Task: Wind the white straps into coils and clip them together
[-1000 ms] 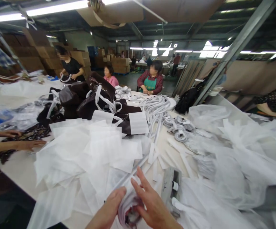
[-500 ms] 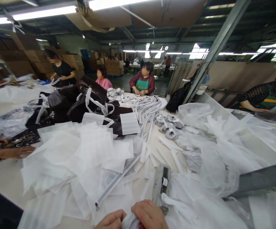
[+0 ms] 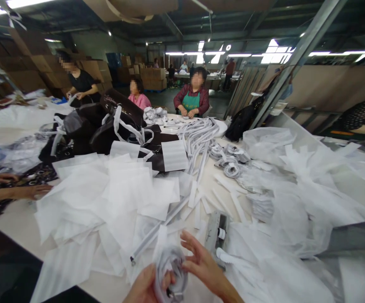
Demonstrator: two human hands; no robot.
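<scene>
While the left hand (image 3: 145,283) is gripping a round, grey-and-white coiled strap (image 3: 172,255) above the cream tabletop (image 3: 210,179), fingers hooked inside, the right hand (image 3: 203,265) is holding its fingers spread at the strap's right edge, near a grey, box-shaped dispenser (image 3: 214,233) with a white roll (image 3: 222,234).

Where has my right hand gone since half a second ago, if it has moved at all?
Yes, it has moved: judged against the grey dispenser, the right hand is higher in the picture, now reaching up beside the dispenser's middle.
</scene>
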